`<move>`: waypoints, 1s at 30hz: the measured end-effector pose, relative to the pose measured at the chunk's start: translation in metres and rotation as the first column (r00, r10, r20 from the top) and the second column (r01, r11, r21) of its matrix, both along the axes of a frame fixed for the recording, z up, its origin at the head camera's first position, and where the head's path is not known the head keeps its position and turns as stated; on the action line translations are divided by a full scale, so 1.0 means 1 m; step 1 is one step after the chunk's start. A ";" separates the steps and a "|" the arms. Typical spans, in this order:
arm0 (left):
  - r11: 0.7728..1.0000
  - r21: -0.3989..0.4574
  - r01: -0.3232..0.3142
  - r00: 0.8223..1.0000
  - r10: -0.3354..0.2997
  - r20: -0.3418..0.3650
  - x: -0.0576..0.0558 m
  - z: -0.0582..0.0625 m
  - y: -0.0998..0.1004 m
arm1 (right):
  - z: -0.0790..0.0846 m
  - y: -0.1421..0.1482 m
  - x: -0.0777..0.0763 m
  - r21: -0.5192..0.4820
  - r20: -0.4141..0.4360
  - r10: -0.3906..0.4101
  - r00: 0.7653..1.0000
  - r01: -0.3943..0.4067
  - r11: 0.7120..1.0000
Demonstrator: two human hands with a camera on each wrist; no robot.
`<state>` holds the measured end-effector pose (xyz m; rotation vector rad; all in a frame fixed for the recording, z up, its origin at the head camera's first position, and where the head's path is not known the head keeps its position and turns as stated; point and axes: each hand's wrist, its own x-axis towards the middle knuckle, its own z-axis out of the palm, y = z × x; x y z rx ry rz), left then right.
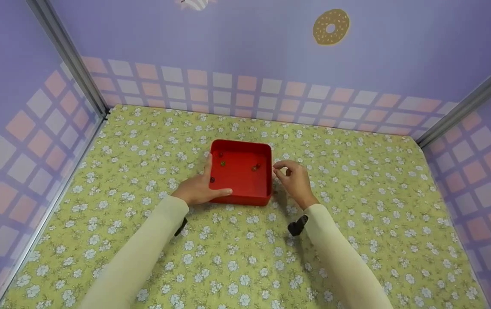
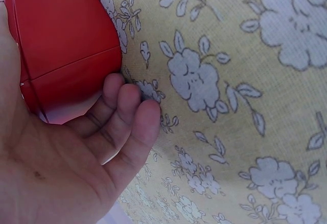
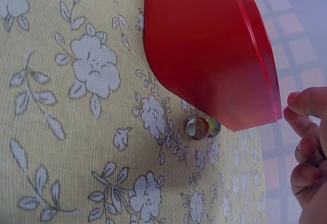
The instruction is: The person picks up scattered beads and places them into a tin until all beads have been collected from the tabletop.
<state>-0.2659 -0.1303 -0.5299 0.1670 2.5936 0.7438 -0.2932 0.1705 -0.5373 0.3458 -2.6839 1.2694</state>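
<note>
My left hand holds the near left corner of a square red box. The thumb reaches over the near rim and the index finger lies along the left side. Its other fingers bend loosely beside the outer wall, close to the cloth. Just outside the right rim is my right hand, fingers bent and thumb close to the index tip. I see nothing between those tips in the right wrist view. Inside the box lie several small marbles. A clear marble with coloured swirls rests on the cloth outside, touching or overlapping another marble.
The box stands on a yellow-green cloth printed with white flowers. Purple panels with pink and white squares enclose the back and both sides. Grey metal posts mark the corners.
</note>
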 end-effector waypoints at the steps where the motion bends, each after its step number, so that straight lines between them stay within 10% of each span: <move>1: 1.000 -0.003 0.000 1.000 0.000 -0.001 0.000 0.000 0.000 | 0.000 0.001 0.000 0.002 0.005 -0.003 1.000 0.003 1.000; 30: 1.000 -0.006 -0.004 1.000 0.004 0.003 0.001 0.002 0.001 | -0.008 0.012 0.004 0.003 0.060 0.031 0.998 -0.031 1.000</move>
